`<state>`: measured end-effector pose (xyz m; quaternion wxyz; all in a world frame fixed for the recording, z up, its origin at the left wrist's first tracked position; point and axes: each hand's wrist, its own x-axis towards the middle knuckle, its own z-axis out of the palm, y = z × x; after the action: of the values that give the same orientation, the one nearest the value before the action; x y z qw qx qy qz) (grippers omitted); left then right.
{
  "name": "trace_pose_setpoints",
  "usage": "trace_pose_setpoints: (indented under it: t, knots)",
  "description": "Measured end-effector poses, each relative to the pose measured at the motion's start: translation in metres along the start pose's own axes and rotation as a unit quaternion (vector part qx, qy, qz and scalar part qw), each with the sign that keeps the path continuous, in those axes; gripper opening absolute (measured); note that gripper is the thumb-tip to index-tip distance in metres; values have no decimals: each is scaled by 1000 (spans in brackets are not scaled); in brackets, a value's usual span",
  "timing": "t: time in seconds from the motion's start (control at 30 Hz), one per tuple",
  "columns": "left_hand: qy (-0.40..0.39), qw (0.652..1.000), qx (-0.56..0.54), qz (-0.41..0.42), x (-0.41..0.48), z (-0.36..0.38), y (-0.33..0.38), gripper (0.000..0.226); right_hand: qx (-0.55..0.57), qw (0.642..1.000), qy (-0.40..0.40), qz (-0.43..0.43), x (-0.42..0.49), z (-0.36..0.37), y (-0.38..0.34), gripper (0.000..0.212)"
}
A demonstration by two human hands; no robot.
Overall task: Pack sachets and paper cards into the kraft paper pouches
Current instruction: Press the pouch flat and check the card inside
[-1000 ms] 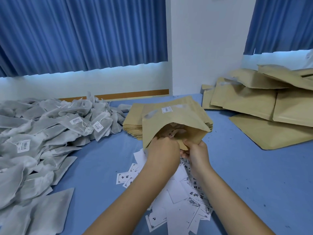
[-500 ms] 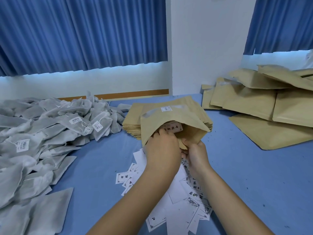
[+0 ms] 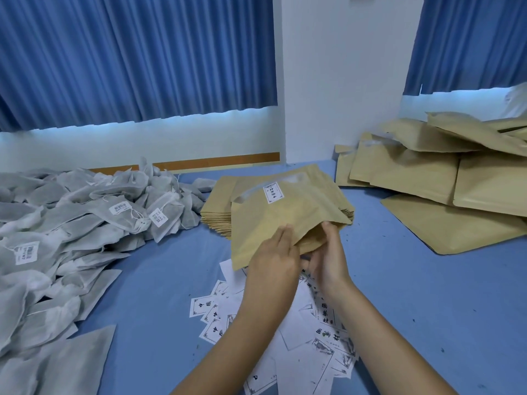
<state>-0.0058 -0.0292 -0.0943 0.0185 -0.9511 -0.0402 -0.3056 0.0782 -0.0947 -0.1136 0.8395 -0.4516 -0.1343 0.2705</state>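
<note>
Blue curtains (image 3: 137, 58) hang behind a blue-covered table (image 3: 427, 295), and the held pouch (image 3: 273, 223), tilted up near the middle with its mouth toward the person, serves as the landmark. Far left of it sprawls a heap of grey mesh sachets (image 3: 85, 223) with white tags. Just behind it, touching its far edge, sits the stack of empty pouches (image 3: 219, 215). On its front panel the left hand (image 3: 273, 258) lies with fingers straight and pressed flat near the mouth; the thumb is hidden. At the right corner of the mouth the right hand (image 3: 328, 252) has its fingers curled into the opening, gripping the lower lip. Whether anything is inside already cannot be seen. Below the pouch, under both wrists, paper cards (image 3: 313, 337) lie scattered. Well to its right rests a loose pile of bulkier pouches (image 3: 427, 195), probably filled ones.

The risks, as I judge them: the flat left hand may press the mouth closed, so a sachet would snag on the lip and crumple; a tug at one corner could tear the kraft paper; and forearms sweeping over the cards could push some off the near edge or bend them
</note>
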Motion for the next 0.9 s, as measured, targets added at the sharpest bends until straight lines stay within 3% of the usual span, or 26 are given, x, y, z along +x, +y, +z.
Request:
trace_pose_setpoints:
  t: [0.07, 0.17, 0.23, 0.33, 0.4, 0.43, 0.5, 0.6, 0.63, 0.7, 0.77, 0.9]
  knots:
    - [16, 1000, -22, 7, -4, 3, 2, 25, 31, 1000, 6, 3, 3, -2, 1, 46]
    - [31, 999, -9, 18, -10, 8, 10, 28, 90, 996, -5, -8, 3, -2, -4, 71]
    - [55, 998, -22, 17, -16, 15, 12, 23, 99, 995, -8, -12, 1, 0, -8, 76]
    - [73, 995, -68, -6, -24, 21, 10, 4, 35, 997, 67, 25, -1, 3, -6, 44]
    - [18, 971, -205, -119, -28, 17, 13, 20, -4, 990, 136, 42, -2, 3, -2, 26]
    - [-28, 934, -301, -190, -28, 16, 15, 23, -2, 988, 151, 44, -3, 4, -2, 23]
    - [-80, 815, -472, -327, -26, 15, 16, 24, 22, 988, 145, 43, -4, 6, -3, 18]
    - [-35, 603, -636, -481, -18, 12, 4, 32, 77, 989, 119, 49, -5, 13, 3, 24]
    - [-1, 550, -664, -507, -17, 10, -3, 29, 86, 989, 111, 55, -5, 15, 7, 26]
    - [47, 507, -686, -520, -16, 7, -16, 20, 82, 990, 89, 68, -7, 19, 12, 27]
    - [56, 505, -686, -521, -18, 6, -25, 11, 65, 991, 92, 74, -7, 19, 15, 24]
    - [65, 464, -698, -542, -21, 8, -34, 5, -63, 973, 218, 31, -4, 7, 10, 15]
